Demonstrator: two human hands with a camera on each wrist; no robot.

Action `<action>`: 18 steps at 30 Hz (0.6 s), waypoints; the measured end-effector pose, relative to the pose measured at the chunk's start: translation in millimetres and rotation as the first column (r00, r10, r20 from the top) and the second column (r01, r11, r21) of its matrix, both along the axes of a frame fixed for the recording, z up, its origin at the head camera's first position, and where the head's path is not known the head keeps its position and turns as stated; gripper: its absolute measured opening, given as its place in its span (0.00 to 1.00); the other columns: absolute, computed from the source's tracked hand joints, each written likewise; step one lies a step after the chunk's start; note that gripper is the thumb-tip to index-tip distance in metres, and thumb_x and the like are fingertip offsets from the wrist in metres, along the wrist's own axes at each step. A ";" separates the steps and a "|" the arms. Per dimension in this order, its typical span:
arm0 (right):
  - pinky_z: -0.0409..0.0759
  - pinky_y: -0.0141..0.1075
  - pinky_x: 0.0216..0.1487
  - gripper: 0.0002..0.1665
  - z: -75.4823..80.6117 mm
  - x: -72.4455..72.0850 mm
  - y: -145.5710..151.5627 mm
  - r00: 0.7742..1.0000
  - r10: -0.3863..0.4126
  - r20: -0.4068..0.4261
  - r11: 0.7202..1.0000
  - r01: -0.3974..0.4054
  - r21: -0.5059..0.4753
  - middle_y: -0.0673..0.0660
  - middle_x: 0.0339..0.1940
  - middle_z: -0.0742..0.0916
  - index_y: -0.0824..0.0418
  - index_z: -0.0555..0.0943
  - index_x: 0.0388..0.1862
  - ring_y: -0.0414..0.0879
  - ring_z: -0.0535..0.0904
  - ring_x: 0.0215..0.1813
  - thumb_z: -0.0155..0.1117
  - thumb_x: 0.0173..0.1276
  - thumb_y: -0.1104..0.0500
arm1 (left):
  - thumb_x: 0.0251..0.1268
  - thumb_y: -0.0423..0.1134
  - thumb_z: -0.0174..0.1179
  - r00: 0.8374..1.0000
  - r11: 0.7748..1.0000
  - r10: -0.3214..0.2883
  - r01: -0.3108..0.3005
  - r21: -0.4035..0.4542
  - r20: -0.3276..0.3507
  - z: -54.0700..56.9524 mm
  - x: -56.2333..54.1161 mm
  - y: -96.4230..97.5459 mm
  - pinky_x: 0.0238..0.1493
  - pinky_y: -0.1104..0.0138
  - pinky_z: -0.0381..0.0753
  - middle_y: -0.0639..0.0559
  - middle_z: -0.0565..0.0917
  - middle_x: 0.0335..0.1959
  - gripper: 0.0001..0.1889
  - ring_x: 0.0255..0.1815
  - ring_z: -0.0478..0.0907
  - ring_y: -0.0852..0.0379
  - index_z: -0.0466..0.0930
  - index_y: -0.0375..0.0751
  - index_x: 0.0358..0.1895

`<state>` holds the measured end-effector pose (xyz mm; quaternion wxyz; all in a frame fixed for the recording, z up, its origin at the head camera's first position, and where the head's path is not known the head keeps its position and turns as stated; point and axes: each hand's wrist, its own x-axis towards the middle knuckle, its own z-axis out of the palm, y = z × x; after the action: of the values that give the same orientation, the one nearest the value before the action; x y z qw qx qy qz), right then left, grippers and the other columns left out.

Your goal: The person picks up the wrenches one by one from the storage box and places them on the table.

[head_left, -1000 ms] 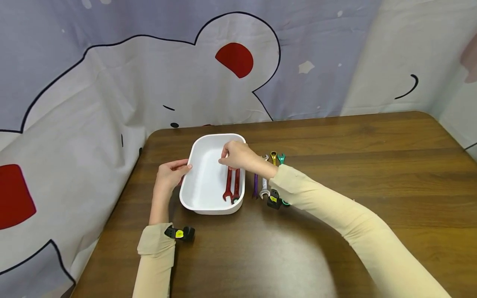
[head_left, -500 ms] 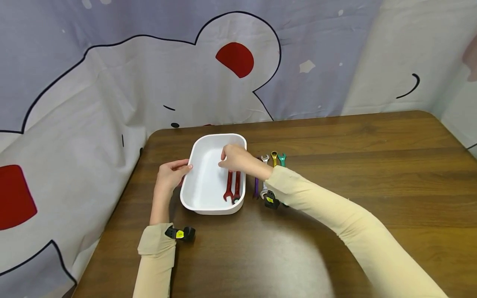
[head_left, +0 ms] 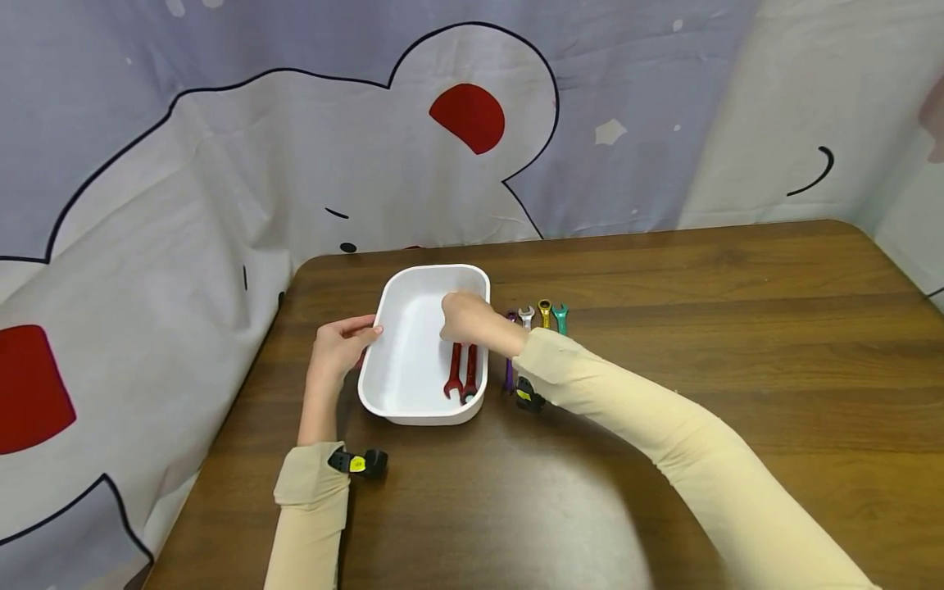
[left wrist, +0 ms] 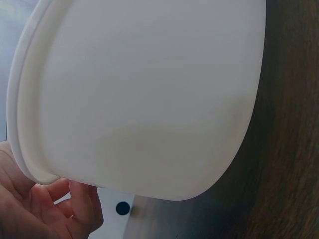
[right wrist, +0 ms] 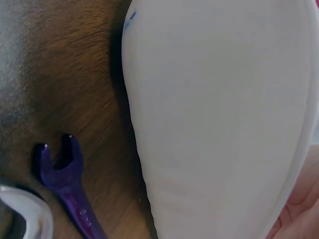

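Note:
A white plastic tub [head_left: 406, 360] sits on the table, its outer wall [left wrist: 149, 99] filling much of the left wrist view. My left hand [head_left: 335, 352] pinches its left rim, thumb over the edge and fingers [left wrist: 82, 201] beneath. Two red wrenches lie side by side along the tub's right wall: an open-ended wrench [head_left: 454, 378] and another wrench [head_left: 469, 377] beside it. My right hand [head_left: 472, 318] reaches over the right rim, close above their far ends. Its fingertips are hidden, so I cannot tell whether they grip a wrench. In the right wrist view the tub wall covers most of that hand [right wrist: 301, 204].
Right of the tub lie a purple wrench [right wrist: 70, 177], a silver wrench [head_left: 526, 315], a yellow wrench [head_left: 544, 310] and a green wrench [head_left: 561, 318], partly under my right forearm. A printed cloth [head_left: 295, 156] hangs behind the wooden table [head_left: 701, 303].
My right hand has come slightly nearer and lower over the red wrenches, its thumb and fingertips now out of sight. My left hand and the tub have stayed put.

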<state>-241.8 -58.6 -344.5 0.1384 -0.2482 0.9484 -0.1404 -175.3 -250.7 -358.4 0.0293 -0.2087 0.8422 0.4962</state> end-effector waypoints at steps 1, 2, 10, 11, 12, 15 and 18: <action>0.66 0.28 0.18 0.10 -0.6 0.4 -0.6 1.000 -0.002 -0.017 1.000 0.002 0.010 0.51 0.15 0.75 0.60 0.72 0.22 0.40 0.70 0.17 0.60 0.61 0.63 | 0.67 0.44 0.60 1.000 1.000 0.002 -0.002 0.001 0.002 0.2 0.0 0.4 0.33 0.74 0.77 0.40 0.80 0.57 0.22 0.42 0.78 0.58 0.77 0.42 0.61; 0.66 0.28 0.18 0.09 -1.3 1.0 -1.3 1.000 -0.007 -0.024 1.000 0.008 0.016 0.52 0.18 0.76 0.61 0.72 0.22 0.41 0.71 0.18 0.60 0.62 0.64 | 0.66 0.44 0.60 1.000 1.000 0.003 -0.003 0.003 0.003 0.4 -0.1 0.7 0.33 0.74 0.77 0.41 0.81 0.57 0.21 0.42 0.78 0.58 0.77 0.42 0.61; 0.74 0.35 0.24 0.06 -6.2 5.1 -6.3 0.993 -0.075 -0.093 0.992 0.083 0.090 0.60 0.36 0.85 0.63 0.80 0.34 0.49 0.78 0.33 0.55 0.64 0.64 | 0.67 0.44 0.60 1.000 1.000 0.001 -0.001 0.001 0.010 1.1 -0.4 1.6 0.33 0.74 0.77 0.41 0.80 0.58 0.22 0.45 0.78 0.56 0.76 0.42 0.62; 0.75 0.36 0.25 0.06 -6.7 5.3 -6.8 0.992 -0.079 -0.098 0.991 0.089 0.099 0.60 0.37 0.86 0.63 0.81 0.35 0.49 0.79 0.35 0.55 0.64 0.64 | 0.67 0.44 0.60 1.000 1.000 0.001 -0.001 0.003 0.011 0.9 -0.2 1.8 0.33 0.74 0.77 0.41 0.80 0.58 0.22 0.44 0.78 0.56 0.76 0.42 0.62; 0.76 0.36 0.26 0.07 -7.3 5.3 -7.0 0.991 -0.080 -0.104 0.990 0.091 0.107 0.60 0.38 0.86 0.63 0.81 0.36 0.50 0.80 0.36 0.56 0.64 0.64 | 0.67 0.44 0.60 1.000 1.000 0.002 -0.002 0.005 0.013 0.8 -0.3 1.8 0.33 0.74 0.77 0.41 0.80 0.58 0.22 0.43 0.77 0.57 0.77 0.43 0.62; 0.78 0.37 0.28 0.07 -8.4 4.9 -7.5 0.990 -0.075 -0.116 0.989 0.088 0.117 0.61 0.39 0.86 0.63 0.81 0.36 0.50 0.81 0.37 0.56 0.64 0.64 | 0.66 0.44 0.60 1.000 1.000 0.000 0.000 0.007 0.007 0.7 0.0 1.9 0.32 0.74 0.77 0.40 0.81 0.57 0.22 0.40 0.77 0.59 0.77 0.42 0.61; 0.79 0.38 0.29 0.06 -9.2 3.9 -7.6 0.990 -0.065 -0.125 0.990 0.080 0.115 0.61 0.39 0.86 0.63 0.81 0.35 0.51 0.81 0.38 0.56 0.63 0.64 | 0.66 0.44 0.61 1.000 1.000 0.001 -0.001 0.004 0.001 1.0 0.6 2.1 0.32 0.74 0.76 0.40 0.81 0.56 0.21 0.39 0.77 0.60 0.77 0.42 0.61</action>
<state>-237.9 -66.2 -353.7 0.0900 -0.2127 0.9702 -0.0726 -174.8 -248.6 -357.3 0.0299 -0.2095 0.8411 0.4978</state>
